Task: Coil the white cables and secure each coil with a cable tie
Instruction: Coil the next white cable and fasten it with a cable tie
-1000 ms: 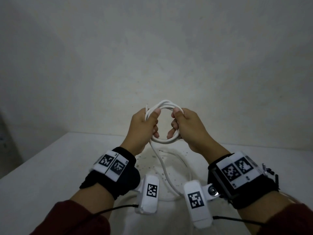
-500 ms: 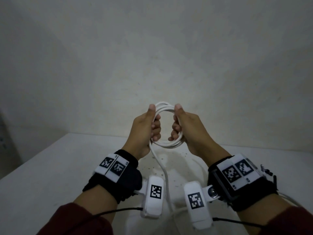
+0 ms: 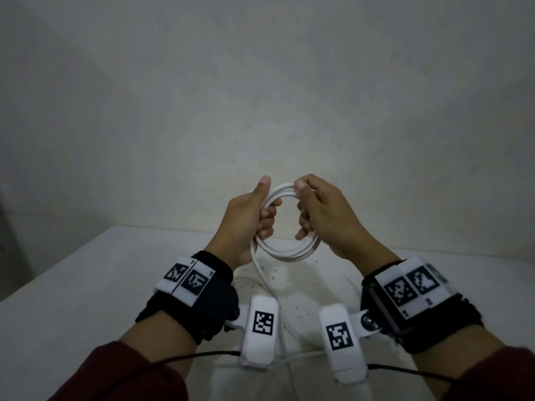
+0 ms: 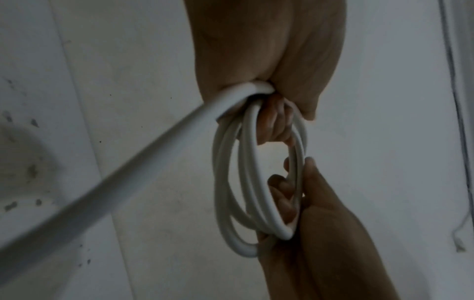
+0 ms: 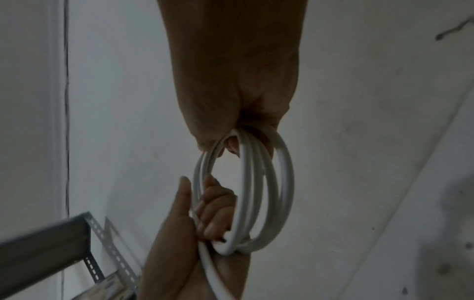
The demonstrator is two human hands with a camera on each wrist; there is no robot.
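A white cable coil point(image 3: 288, 251) of several loops hangs in the air between both hands above the table. My left hand point(image 3: 254, 215) grips the coil's left side, thumb raised along the loops. My right hand point(image 3: 314, 209) grips the right side, with its thumb on the top strands. The coil point(image 4: 246, 182) shows edge-on in the left wrist view, and a loose strand point(image 4: 115, 178) runs out of the left hand point(image 4: 269, 85). The right wrist view shows the same coil point(image 5: 256, 192) held by the right hand point(image 5: 243, 113) and left hand point(image 5: 200, 219). The loose tail point(image 3: 266, 282) drops to the table. No cable tie is visible.
The white table point(image 3: 86, 285) lies below the hands, with more white cable point(image 3: 304, 357) lying near its front between the wrist cameras. A plain wall point(image 3: 260, 96) stands behind. A grey perforated metal shelf frame point(image 5: 64, 243) appears low at the left in the right wrist view.
The coil has turned between the hands. Both hands have shifted their hold on it: the left thumb is now raised, and the right thumb has moved onto the top strands.
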